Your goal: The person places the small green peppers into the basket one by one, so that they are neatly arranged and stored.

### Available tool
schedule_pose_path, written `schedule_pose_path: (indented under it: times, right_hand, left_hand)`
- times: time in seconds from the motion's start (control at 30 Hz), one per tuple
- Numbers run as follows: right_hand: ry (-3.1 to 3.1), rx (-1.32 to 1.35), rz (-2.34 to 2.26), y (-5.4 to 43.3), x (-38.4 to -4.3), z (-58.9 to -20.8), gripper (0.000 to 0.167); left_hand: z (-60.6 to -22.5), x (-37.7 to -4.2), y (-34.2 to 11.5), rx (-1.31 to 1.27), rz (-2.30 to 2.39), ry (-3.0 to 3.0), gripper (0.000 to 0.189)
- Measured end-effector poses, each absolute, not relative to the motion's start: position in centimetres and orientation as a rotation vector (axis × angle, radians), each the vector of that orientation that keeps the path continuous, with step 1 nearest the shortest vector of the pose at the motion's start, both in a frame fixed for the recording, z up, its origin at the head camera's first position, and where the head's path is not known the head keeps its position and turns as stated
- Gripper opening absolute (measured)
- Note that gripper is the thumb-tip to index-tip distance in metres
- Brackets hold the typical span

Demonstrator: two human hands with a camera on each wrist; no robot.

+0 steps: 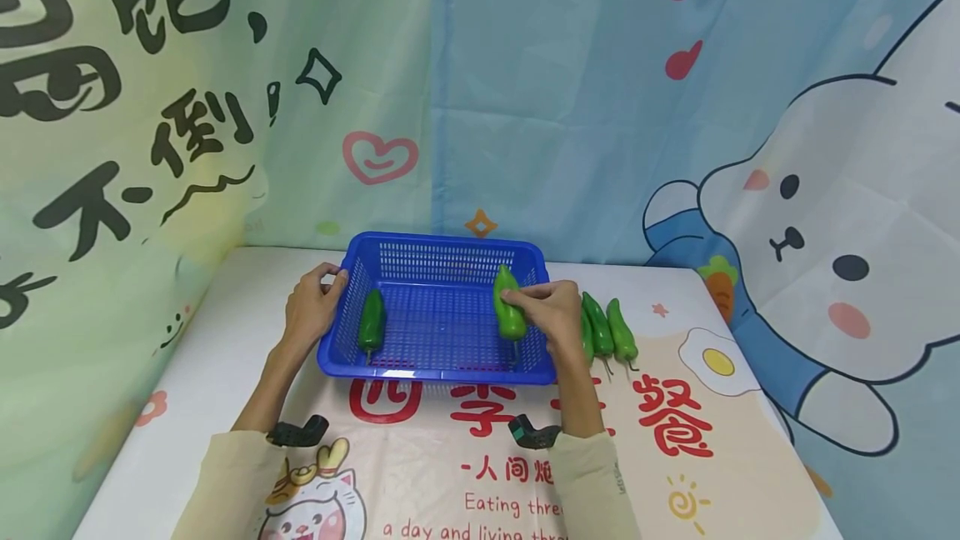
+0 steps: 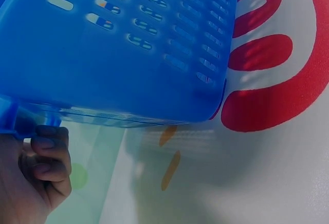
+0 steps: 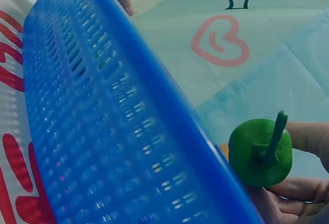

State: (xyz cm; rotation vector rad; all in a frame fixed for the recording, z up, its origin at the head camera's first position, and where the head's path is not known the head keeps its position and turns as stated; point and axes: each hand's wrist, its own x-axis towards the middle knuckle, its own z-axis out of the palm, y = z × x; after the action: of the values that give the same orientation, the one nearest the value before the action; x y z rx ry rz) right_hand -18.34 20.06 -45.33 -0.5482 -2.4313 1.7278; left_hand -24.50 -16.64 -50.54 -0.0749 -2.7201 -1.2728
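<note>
Light-green pepper [image 1: 508, 319] pinched over the right end of the blue basket [image 1: 450, 374].
The right grip [image 1: 551, 311] is clamped, thumb and fingers, round the pepper; the left grip [image 1: 311, 307] is curled on the basket's left rim, a sensible brace. To handle it well, lower the pepper gently with fingers clear of the rim, then release flat, stem toward the basket's near side, like the dark-green pepper [image 1: 372, 322] at its left end. More peppers [image 1: 597, 327] lie right of the basket on the desk [image 1: 243, 315].
</note>
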Motion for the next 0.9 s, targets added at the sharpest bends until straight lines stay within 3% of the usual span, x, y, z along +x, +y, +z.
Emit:
schedule_pose_path:
  times: [0.9]
  right_hand:
    - [-2.475,-0.586,1.737,17.1,-19.1,-46.2,0.034]
  left_hand:
    - [-50.5,-24.5,-16.6,-0.074,-1.258,-2.729,0.044]
